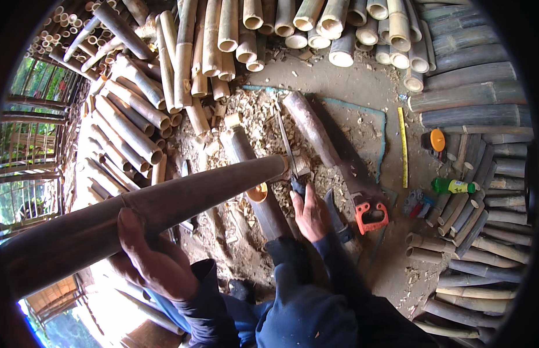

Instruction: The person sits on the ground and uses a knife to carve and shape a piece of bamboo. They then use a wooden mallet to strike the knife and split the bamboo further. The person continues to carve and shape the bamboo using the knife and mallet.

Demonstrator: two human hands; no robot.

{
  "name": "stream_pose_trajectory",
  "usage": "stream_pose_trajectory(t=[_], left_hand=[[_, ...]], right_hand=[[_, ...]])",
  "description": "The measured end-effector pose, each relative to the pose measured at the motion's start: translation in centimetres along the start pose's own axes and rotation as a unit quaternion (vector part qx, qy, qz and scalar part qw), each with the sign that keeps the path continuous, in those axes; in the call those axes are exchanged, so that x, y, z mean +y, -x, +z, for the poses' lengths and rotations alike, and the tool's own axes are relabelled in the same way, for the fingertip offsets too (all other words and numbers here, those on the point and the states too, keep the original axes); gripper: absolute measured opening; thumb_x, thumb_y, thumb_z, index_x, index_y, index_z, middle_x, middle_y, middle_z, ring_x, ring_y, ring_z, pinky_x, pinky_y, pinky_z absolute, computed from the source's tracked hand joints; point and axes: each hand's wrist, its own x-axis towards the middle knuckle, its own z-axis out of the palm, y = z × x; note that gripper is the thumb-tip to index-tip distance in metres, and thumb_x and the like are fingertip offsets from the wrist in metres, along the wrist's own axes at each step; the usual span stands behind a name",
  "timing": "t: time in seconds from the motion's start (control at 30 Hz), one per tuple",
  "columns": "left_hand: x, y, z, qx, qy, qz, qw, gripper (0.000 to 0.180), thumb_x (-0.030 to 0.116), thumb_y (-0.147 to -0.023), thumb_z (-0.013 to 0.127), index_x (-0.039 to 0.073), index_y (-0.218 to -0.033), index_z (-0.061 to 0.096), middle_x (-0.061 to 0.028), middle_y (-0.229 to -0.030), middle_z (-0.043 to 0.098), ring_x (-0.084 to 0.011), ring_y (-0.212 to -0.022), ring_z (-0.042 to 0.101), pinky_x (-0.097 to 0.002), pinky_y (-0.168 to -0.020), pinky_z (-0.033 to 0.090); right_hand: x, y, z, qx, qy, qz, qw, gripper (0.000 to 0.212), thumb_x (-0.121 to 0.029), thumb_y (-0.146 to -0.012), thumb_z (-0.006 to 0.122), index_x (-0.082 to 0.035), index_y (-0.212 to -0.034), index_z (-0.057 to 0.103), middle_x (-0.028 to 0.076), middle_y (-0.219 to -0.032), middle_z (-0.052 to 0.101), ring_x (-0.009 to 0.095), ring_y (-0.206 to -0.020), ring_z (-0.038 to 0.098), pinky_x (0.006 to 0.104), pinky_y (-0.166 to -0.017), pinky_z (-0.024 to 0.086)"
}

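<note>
A thick, dark bamboo pole point(136, 200) slants up from the lower left, its cut end pointing toward the middle. My left hand point(156, 255) grips it from below, thumb along the near side. In my right hand point(311, 214) is the dark handle of a long, narrow knife point(286, 136). Its blade points away from me and crosses right at the pole's cut end; whether it touches the end I cannot tell. Under the pole, another bamboo piece point(272, 217) lies with a hollow opening facing up. A second blade point(334, 211) lies just right of my right hand.
An orange-handled saw point(372, 218) lies to the right, near a yellow measuring strip point(403, 148), a green bottle point(452, 185) and an orange round item point(437, 140). Wood chips point(255, 119) cover the ground around a log point(310, 124). Stacked bamboo point(472, 95) lines the right, back and left.
</note>
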Motion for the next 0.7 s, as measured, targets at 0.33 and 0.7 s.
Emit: stream_pose_trajectory(t=[0.33,0.7], left_hand=[[-1.5,-3.7,-0.9,-0.085,0.406,-0.17,0.894,0.057,0.019,-0.084,0.069,0.001,-0.133,0.047,-0.0131,-0.117,0.057,-0.0279,-0.114,0.056,-0.0465,-0.11,0.04],[-1.3,-3.9,0.0,-0.157,0.445,-0.137,0.871,0.062,0.015,-0.08,0.07,0.005,-0.135,0.042,-0.0102,-0.117,0.054,-0.0273,-0.115,0.052,-0.0464,-0.111,0.036]], right_hand=[[0.2,0.1,-2.9,-0.04,0.019,0.026,0.999,0.041,-0.031,-0.102,0.057,0.005,-0.122,0.05,0.03,-0.09,0.066,0.049,-0.083,0.064,0.0538,-0.069,0.05],[-0.8,-0.3,-1.2,-0.062,-0.004,0.006,0.998,0.036,-0.028,-0.101,0.057,0.002,-0.117,0.045,0.028,-0.089,0.065,0.048,-0.078,0.065,0.0537,-0.062,0.052]])
